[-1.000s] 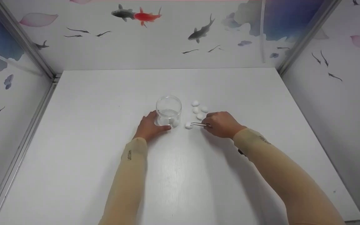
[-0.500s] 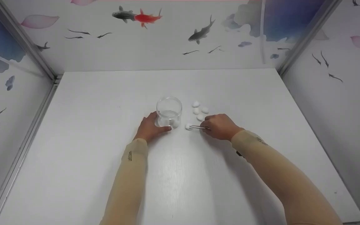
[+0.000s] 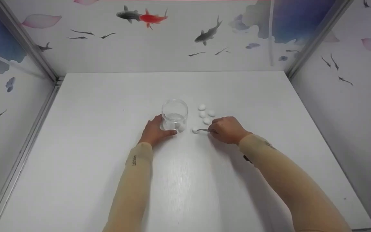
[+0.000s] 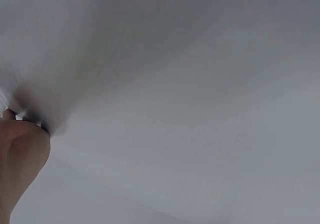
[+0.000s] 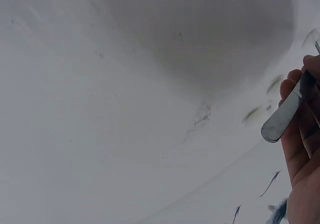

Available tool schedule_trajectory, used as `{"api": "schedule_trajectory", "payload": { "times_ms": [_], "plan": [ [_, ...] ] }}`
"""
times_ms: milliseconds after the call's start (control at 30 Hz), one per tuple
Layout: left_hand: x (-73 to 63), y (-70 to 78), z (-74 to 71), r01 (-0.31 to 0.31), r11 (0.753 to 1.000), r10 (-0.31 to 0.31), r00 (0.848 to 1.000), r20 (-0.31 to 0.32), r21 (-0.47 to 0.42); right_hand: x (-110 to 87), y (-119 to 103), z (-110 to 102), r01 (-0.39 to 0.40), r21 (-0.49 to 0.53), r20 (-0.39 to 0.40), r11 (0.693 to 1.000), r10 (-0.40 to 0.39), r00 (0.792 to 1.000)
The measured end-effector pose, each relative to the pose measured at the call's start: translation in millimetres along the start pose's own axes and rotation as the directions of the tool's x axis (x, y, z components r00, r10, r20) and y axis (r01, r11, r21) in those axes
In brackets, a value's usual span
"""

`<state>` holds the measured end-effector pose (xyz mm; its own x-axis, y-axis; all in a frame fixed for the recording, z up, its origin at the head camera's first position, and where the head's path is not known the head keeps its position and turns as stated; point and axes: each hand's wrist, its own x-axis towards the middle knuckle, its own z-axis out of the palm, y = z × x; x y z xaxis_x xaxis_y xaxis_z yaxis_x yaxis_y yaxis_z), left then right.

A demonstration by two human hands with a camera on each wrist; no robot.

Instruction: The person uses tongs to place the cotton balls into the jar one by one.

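Note:
In the head view my left hand [image 3: 155, 131] holds a clear round jar [image 3: 174, 111] from its left side, thumb across the front and fingers behind. Something whitish shows through the jar's lower wall. My right hand [image 3: 229, 129] grips metal tweezers [image 3: 204, 130], whose tips touch a small white ball [image 3: 195, 130], cotton by its look, just right of the jar. The right wrist view shows the broad rounded end of the tweezers sticking out of the curled fingers. Only part of the left hand [image 4: 22, 154] appears at the edge of the left wrist view.
Several more white balls [image 3: 203, 114] lie in a loose group behind the tweezers, right of the jar. The white table [image 3: 101, 96] is bounded by a back panel [image 3: 159, 51] and side panels printed with fish.
The tweezers' two arms, earlier seen slightly apart at the white ball, now look closer together. My right hand shifted only slightly; the left hand and jar stay in place.

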<state>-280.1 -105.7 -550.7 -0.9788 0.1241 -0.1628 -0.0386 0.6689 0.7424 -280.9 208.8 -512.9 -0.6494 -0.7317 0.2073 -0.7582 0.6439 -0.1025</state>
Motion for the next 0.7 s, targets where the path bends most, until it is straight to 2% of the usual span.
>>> {"api": "schedule_trajectory", "payload": {
  "times_ms": [267,467,700],
  "plan": [
    [1.5,1.2,0.8,-0.014,1.0,0.014,1.0,-0.005,0.005,-5.2,4.5,-16.8,-0.031,0.03,-0.022,0.999,0.032,0.999],
    [0.4,1.1,0.2,-0.006,1.0,0.006,1.0,-0.001,-0.007,-6.8,10.7,-32.6,-0.058,0.004,-0.035,0.998,0.058,0.998],
    [1.1,0.1,1.7,-0.002,1.0,0.002,1.0,-0.003,-0.002,0.1,12.7,-53.3,-0.074,-0.025,-0.05,0.997,0.072,0.996]
  ]
}}
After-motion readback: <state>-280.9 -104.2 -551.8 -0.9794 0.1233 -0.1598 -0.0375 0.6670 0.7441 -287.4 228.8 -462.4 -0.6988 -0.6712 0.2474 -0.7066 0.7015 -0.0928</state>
